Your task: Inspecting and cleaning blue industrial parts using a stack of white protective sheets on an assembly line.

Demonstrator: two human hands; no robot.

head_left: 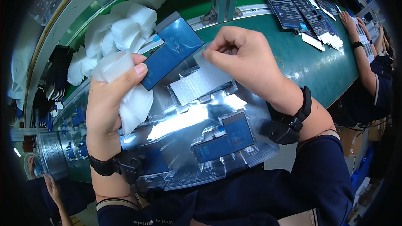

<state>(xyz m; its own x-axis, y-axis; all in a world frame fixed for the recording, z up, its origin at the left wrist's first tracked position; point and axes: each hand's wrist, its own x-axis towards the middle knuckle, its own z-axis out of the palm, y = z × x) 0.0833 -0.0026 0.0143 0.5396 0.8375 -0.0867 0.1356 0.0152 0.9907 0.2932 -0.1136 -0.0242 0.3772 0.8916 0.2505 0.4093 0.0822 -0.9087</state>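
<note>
Head view: blue pack [172,49] and white sheets [136,108] were gripped by left hand [114,90], right hand [249,54] grip indeterminable; pack handling was judged underway, steady support required next.

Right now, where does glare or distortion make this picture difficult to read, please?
Head view: white glare washes out part of the clear moulded plastic tray; softer sheen lies on the green tabletop; the pale frame with a brown strip curves along the fisheye rim; the corners fall black; the dark-blue flat pack in the left hand has clear edges.
</note>
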